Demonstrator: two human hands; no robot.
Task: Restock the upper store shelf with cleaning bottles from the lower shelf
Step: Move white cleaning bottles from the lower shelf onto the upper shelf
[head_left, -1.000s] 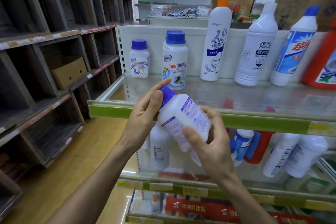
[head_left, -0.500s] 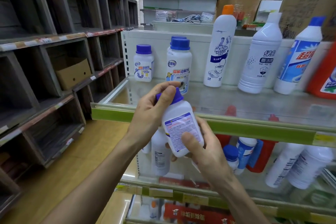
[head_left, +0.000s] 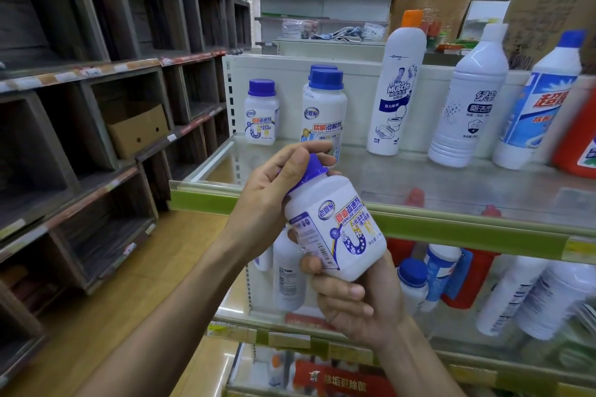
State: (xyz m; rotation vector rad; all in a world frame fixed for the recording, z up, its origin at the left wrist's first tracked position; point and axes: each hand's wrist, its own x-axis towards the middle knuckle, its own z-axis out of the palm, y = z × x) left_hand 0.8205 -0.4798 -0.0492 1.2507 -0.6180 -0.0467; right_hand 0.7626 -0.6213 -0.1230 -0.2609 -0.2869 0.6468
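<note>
While the white bottle (head_left: 335, 232) with the blue cap sits tilted in front of the upper shelf (head_left: 451, 190), both hands are wrapped on it: the left hand (head_left: 274, 200) curls over the cap and shoulder, the right hand (head_left: 354, 296) cups the base from below. Behind it on that glass shelf stand a small matching bottle (head_left: 261, 113) (same blue cap), a taller blue-capped pair (head_left: 324, 113), and an orange-capped spray bottle (head_left: 398, 90). More bottles crowd the lower shelf (head_left: 354, 329).
</note>
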